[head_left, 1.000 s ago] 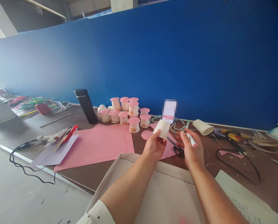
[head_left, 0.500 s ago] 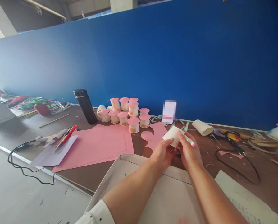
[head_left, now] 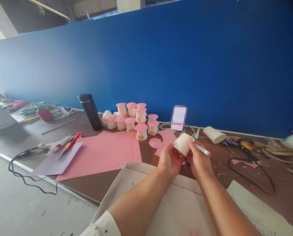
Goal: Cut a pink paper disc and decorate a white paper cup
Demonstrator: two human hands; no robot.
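Note:
A white paper cup (head_left: 183,144) is held between both hands above the cardboard box lid (head_left: 134,167). My left hand (head_left: 170,162) supports it from the left and below, its fingers curled against the cup. My right hand (head_left: 199,159) pinches the cup's right side and also grips a white marker (head_left: 203,150) with a pink end, pointing down to the right. Just left of the cup lie a pink paper disc (head_left: 155,143) and a cut pink sheet (head_left: 166,136). Some fingertips under the cup are hidden.
Several cups with pink paper tops (head_left: 141,131) stand by the blue partition (head_left: 185,65). Left are pink sheets (head_left: 107,149), a black bottle (head_left: 90,113), a glue gun (head_left: 54,144) and a red cutter (head_left: 71,142). Another cup (head_left: 213,134) and a black cable (head_left: 249,183) lie right.
The cup has turned in my hands, and more of its rounded side shows. My left thumb has shifted back from its front. The marker has moved slightly right with my right hand.

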